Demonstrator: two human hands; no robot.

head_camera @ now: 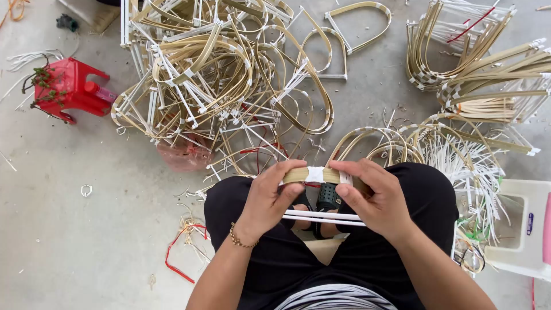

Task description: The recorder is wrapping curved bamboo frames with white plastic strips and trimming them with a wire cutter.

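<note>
Together we hold a bamboo strip bundle (299, 175) over our lap, above the concrete floor (74, 229). Our left hand (267, 201) pinches its left end, fingers closed around it; our right hand (376, 198) clamps the right end, thumb on top. White tape (314, 174) wraps the bundle between our hands. White sticks (321, 217) cross beneath our palms. Ahead lies a frame pile (218, 80); a red stool (72, 89) stands near the floor's left edge.
</note>
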